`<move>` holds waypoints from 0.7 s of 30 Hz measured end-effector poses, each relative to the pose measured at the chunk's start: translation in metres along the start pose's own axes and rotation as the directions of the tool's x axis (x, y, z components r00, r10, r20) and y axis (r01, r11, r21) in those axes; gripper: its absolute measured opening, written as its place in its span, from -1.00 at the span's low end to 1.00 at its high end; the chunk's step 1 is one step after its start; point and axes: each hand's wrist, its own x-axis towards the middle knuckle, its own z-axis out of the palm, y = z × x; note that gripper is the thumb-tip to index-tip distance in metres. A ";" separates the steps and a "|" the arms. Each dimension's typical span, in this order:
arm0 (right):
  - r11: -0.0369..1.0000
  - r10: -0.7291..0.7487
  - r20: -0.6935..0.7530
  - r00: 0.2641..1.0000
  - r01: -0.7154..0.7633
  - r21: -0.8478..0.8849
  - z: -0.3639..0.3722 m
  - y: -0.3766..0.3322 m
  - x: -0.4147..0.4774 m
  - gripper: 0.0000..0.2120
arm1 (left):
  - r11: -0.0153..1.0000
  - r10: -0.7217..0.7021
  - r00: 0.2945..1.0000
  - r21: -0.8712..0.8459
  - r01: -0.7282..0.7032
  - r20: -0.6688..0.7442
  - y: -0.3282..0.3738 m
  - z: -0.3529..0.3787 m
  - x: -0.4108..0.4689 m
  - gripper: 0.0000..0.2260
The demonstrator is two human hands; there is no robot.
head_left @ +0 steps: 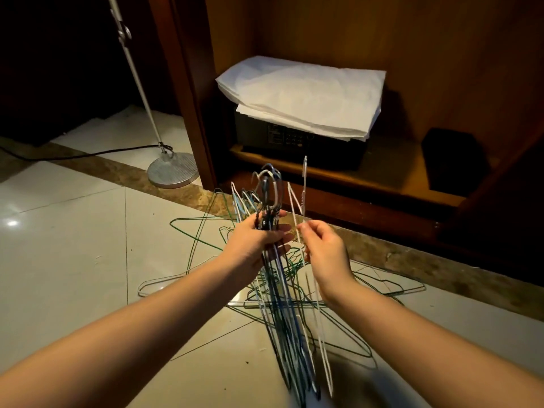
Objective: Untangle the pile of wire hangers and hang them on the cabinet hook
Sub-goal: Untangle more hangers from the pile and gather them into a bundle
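Observation:
My left hand [256, 242] grips a bundle of wire hangers [269, 189] by their necks, hooks pointing up, their blue, white and dark frames hanging down toward me. My right hand [322, 248] pinches a single white hanger [303, 184] just right of the bundle, its hook up and its frame trailing down past my wrist. On the floor beneath lies a tangled pile of green and white hangers [203, 228], spread to both sides. No cabinet hook is in view.
An open wooden cabinet [391, 184] stands ahead, holding a dark safe [294, 139] topped with folded white cloth [300, 89] and a dark box [453, 160]. A floor lamp's round base [173, 169] and cable sit at left on the tiled floor.

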 end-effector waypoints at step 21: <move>0.856 0.193 0.291 0.937 -0.016 -0.516 -0.035 -0.109 0.034 -0.28 | 0.995 0.039 0.948 -0.076 -0.066 -0.317 0.076 0.070 0.040 -0.78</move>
